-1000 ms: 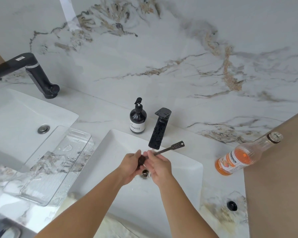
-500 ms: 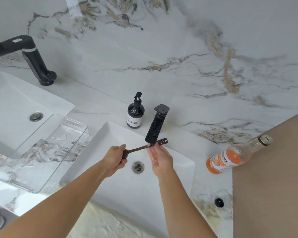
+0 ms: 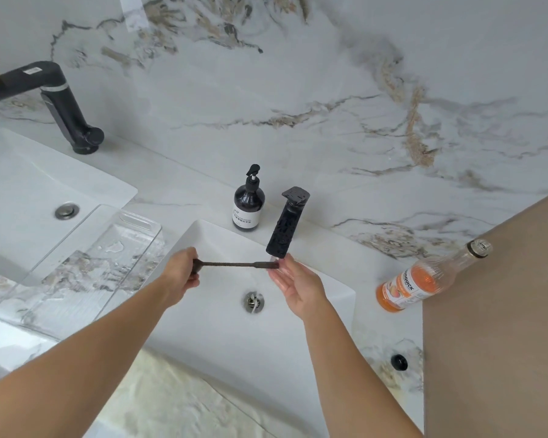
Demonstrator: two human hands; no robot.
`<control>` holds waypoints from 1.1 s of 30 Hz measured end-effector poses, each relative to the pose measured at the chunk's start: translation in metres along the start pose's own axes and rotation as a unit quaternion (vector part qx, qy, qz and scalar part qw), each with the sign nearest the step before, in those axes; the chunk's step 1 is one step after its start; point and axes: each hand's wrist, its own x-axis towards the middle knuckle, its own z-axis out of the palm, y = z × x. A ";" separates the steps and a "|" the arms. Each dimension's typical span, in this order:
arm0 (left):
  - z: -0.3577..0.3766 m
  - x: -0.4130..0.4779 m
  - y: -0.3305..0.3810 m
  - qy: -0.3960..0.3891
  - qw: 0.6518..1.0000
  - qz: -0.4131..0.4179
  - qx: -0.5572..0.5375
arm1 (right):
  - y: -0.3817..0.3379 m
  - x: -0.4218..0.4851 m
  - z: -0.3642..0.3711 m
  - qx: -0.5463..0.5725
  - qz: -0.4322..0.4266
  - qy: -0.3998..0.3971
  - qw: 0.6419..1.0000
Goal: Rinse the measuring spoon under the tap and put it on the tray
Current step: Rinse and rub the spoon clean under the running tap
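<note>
The left hand (image 3: 181,275) grips the measuring spoon (image 3: 234,264) by its bowl end; its handle tip touches the open right hand's (image 3: 295,284) fingertips beneath the tap (image 3: 287,227).

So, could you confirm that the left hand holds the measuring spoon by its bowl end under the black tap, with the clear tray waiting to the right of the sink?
Not quite: the head view shows the clear tray to the left of the sink, not the right. The rest stands: the left hand holds the measuring spoon by its bowl end under the black tap.
</note>
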 end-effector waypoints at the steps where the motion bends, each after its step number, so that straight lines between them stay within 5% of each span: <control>1: -0.004 0.001 0.003 0.010 1.000 0.010 -0.006 | 0.001 0.000 0.000 0.002 -0.001 -0.003 1.000; 8: -0.006 0.001 -0.003 -0.015 0.988 0.091 -0.120 | 0.002 0.000 0.002 -0.002 -0.028 -0.001 1.000; 16: 0.003 0.006 0.001 0.025 0.986 0.122 -0.110 | 0.001 -0.006 -0.003 0.011 -0.006 -0.016 1.000; 33: 0.079 -0.004 -0.012 -0.120 0.969 -0.027 -0.216 | -0.039 -0.022 -0.085 0.051 -0.081 0.082 0.992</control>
